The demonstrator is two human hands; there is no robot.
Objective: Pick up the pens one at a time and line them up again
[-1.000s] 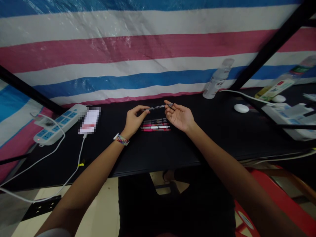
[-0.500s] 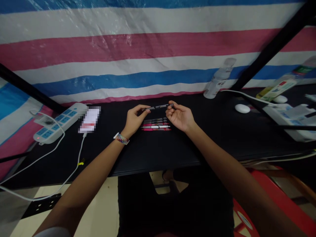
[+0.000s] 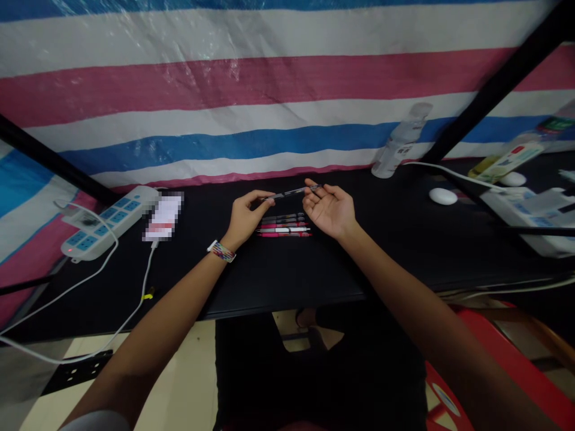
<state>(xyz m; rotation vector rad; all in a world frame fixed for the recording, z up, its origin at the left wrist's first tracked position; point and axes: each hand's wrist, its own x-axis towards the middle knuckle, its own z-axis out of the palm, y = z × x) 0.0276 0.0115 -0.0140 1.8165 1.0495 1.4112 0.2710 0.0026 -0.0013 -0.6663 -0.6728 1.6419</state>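
Observation:
A dark pen (image 3: 291, 193) is held level above the black tabletop (image 3: 287, 275), its right end slightly higher. My left hand (image 3: 247, 216) pinches its left end between thumb and fingers. My right hand (image 3: 330, 211), palm turned up, has the pen's other end across its fingers, with the thumb against the tip. Just below the held pen, several pens lie side by side in a row: dark ones at the back, then a white pen (image 3: 285, 230) and a pink-red pen (image 3: 284, 235) at the front.
At left lie a white power strip (image 3: 112, 224) and a blurred-out phone (image 3: 164, 215) on a white cable. A clear bottle (image 3: 399, 143), a white mouse-like object (image 3: 442, 196) and another power strip (image 3: 516, 218) stand right. Striped sheeting (image 3: 224, 84) hangs behind; a red stool (image 3: 498, 353) is lower right.
The fingers of my right hand have spread and straightened somewhat around the pen's right end, which has risen slightly. My left hand stays nearly still.

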